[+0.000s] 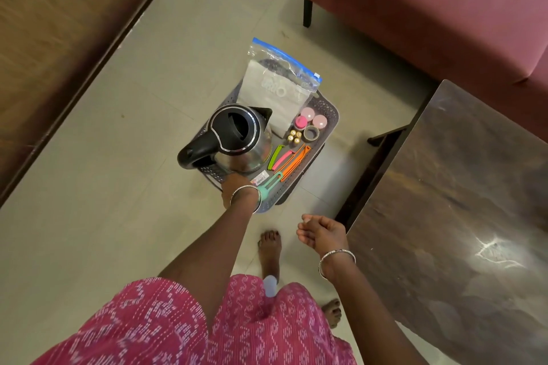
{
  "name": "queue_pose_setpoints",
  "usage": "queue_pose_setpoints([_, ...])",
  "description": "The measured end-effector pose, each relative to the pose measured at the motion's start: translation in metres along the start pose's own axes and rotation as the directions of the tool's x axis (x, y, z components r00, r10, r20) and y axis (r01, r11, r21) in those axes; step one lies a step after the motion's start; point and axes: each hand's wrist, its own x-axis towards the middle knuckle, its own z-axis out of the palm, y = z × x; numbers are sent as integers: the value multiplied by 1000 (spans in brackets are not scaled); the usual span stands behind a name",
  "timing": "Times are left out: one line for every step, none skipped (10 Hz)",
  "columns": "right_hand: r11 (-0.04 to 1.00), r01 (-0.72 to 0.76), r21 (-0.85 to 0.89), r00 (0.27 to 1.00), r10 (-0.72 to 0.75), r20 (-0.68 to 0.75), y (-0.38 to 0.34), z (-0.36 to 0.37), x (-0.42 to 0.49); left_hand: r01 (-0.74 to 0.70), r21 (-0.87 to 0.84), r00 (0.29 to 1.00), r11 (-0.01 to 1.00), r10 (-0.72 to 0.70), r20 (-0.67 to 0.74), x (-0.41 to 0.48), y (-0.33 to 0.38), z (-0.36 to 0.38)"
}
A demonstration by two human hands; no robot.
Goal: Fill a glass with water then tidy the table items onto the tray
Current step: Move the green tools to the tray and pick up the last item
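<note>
A grey perforated tray hangs over the tiled floor. My left hand grips its near edge. On the tray stand a steel kettle with a black lid and handle, a zip bag with white contents, several coloured clips, small batteries, a tape roll and pink round containers. My right hand hovers beside the tray's near corner, fingers loosely curled with nothing in them. No glass shows in view.
A dark glossy table stands close on the right. A maroon sofa is at the far right, and brown wooden furniture on the left. My bare feet stand on the floor just behind the tray.
</note>
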Motion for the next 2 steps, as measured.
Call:
queue_pose_setpoints([999,3,35,1000,-3,0,2,-5,-10,-47,7,993,999,46,113,5,-8,-1])
queue_pose_setpoints([999,-5,44,1000,5,9,5,-11,-21,-186,-60,971,981,193,140,-8,-24,-1])
